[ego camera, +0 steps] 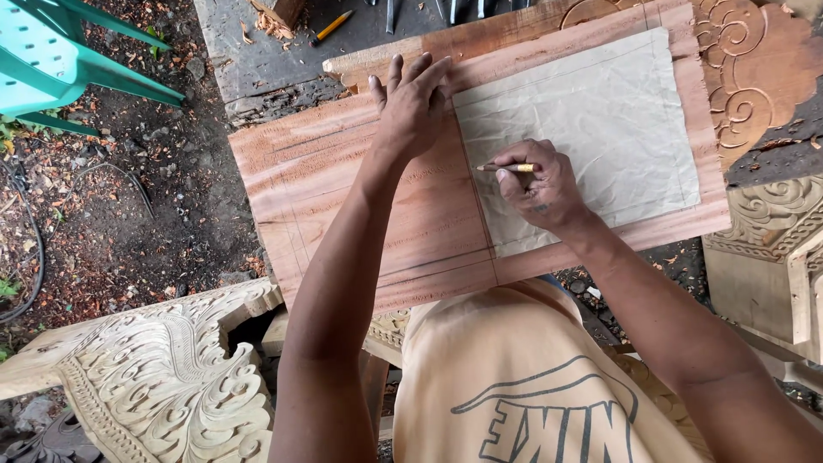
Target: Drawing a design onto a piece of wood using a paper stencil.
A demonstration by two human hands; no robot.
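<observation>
A reddish wooden board [343,180] lies across the workbench with a crumpled sheet of pale paper [600,120] spread on its right half. My left hand [410,105] rests flat on the board, fingers spread, just left of the paper's upper edge. My right hand [540,184] is closed around a yellow pencil [507,168], whose tip touches the paper's left edge. Faint pencil lines run along the board below and left of the paper.
A carved wooden panel [754,69] lies at the top right, another carved piece [171,377] at the bottom left and one [771,231] at the right. A second yellow pencil [333,26] and metal tools lie at the top. A green plastic chair [60,60] stands on dirt.
</observation>
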